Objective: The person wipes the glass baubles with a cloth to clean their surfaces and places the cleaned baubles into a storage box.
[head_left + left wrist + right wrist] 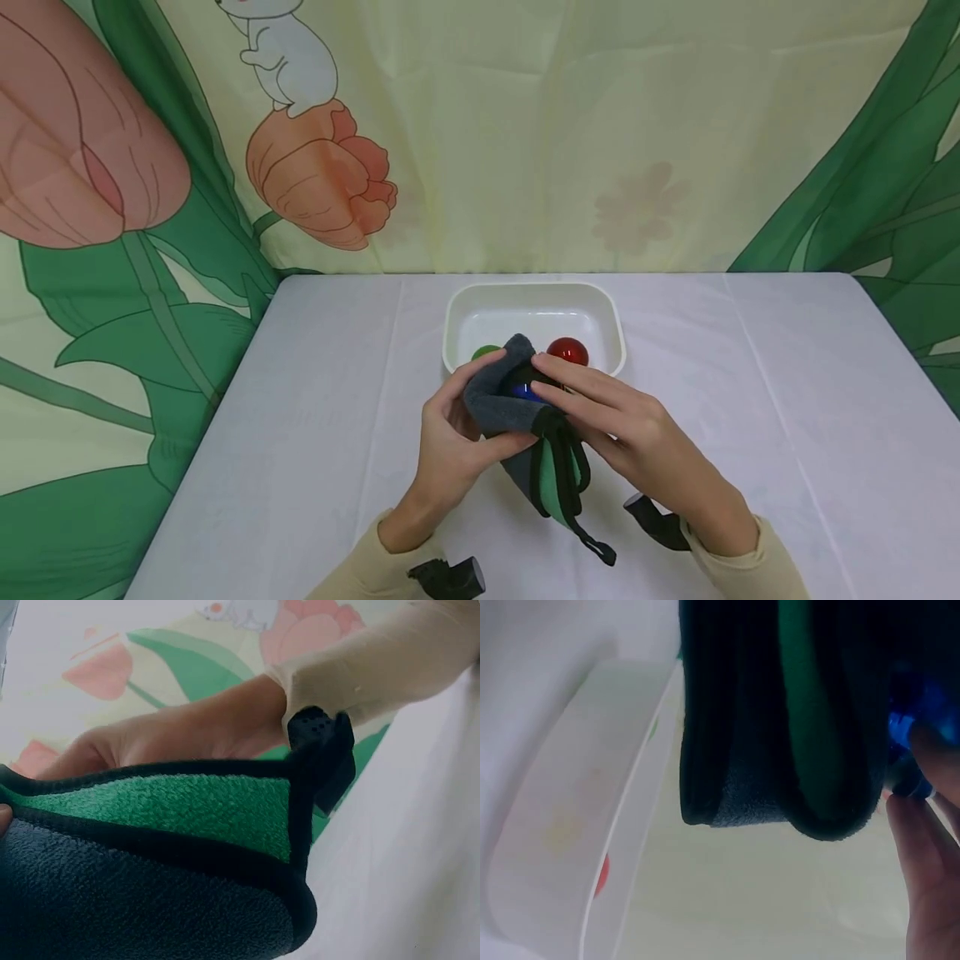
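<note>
A folded cloth (498,408), dark grey-blue on one side and green on the other with black edging, is held up over the table in front of the tray. My left hand (457,442) grips it, thumb in front and fingers behind. Within the fold sits a shiny blue ball (527,392), mostly covered by the cloth. My right hand (618,412) holds the ball from the right, its fingertips on the ball and the cloth's edge. In the right wrist view, fingers (919,847) touch the blue ball (904,724). The green side of the cloth (187,810) shows in the left wrist view.
Behind the hands stands a white tray (455,325) with a red ball (567,351) and a green ball (486,351), the green one partly hidden. A black loop (600,550) dangles from the cloth. A white cover (315,400) lies over the table.
</note>
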{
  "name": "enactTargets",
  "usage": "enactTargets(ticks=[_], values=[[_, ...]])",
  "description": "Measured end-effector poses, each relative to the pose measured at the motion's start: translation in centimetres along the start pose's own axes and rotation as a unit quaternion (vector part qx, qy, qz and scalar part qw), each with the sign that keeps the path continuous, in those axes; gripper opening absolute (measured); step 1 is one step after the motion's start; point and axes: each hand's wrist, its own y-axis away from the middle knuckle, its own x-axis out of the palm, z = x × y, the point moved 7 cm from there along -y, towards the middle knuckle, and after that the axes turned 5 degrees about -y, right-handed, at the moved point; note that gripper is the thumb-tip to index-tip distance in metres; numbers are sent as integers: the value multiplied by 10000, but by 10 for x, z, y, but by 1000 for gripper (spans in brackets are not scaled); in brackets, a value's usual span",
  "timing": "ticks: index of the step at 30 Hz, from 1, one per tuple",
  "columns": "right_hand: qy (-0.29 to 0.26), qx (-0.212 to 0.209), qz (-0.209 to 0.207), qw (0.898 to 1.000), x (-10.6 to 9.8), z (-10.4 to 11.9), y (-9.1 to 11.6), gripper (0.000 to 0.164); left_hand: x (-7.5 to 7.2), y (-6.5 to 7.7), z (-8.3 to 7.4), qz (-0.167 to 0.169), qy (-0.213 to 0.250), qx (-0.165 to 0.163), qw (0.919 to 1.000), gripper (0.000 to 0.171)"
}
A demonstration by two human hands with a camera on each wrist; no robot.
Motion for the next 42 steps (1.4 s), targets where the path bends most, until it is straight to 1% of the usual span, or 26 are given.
enactTargets(ticks=[3, 11, 17, 20, 23, 25, 27, 30, 32, 34, 37, 42], values=[[-4, -59, -65, 10000, 0, 1, -1, 37, 0, 0, 0, -5, -62, -13, 10000, 69], [-22, 165, -40, 9999, 2, -4, 3, 40, 0, 0, 0, 11, -125, -16, 9999, 69], [-153, 684, -20, 9975, 1, -9, 7, 45, 1, 0, 3, -16, -232, -67, 9997, 67], [-237, 1009, 144, 9945, 2, -14, 10, 49, 0, -1, 4, -50, -244, -118, 9996, 66], [-259, 1169, 359, 9922, 4, -17, 10, 53, -1, -1, 5, -97, -188, -175, 9996, 66], [-215, 1081, 448, 9929, 5, -16, 8, 54, -2, -1, 6, -109, -116, -184, 9997, 67], [-142, 794, 438, 9958, 5, -13, 6, 50, -2, -2, 6, -96, -79, -167, 9998, 67], [-29, 324, 298, 9990, 4, -7, 3, 42, -2, -2, 5, -49, -80, -118, 9999, 66], [-11, 143, 190, 9997, 3, -5, 2, 39, -1, -2, 5, -21, -113, -99, 9999, 66], [-18, 142, 131, 9998, 3, -6, 2, 39, -1, -2, 5, -10, -149, -98, 9998, 66], [-76, 294, 150, 9994, 4, -8, 4, 40, -1, -2, 7, 27, -173, -149, 9997, 65], [-55, 744, 304, 9968, 3, -12, 7, 44, 0, -2, 10, 182, -190, -309, 9992, 64]])
